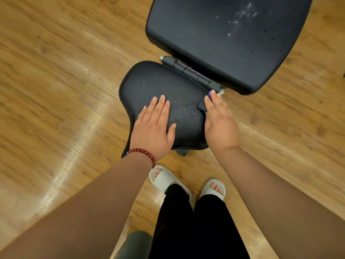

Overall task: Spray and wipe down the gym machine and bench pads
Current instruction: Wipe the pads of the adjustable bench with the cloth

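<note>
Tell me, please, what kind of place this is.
Probably a gym: a black seat pad and back pad joined by a hinge, like a workout bench, with spray droplets on the back pad.

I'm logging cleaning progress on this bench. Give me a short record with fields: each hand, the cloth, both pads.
left hand: flat on the seat pad, holding nothing
right hand: straight fingers pressing the cloth
cloth: dark, at the seat pad's right edge, near the hinge
back pad: white spray droplets showing, unwiped
floor: wood planks
</note>
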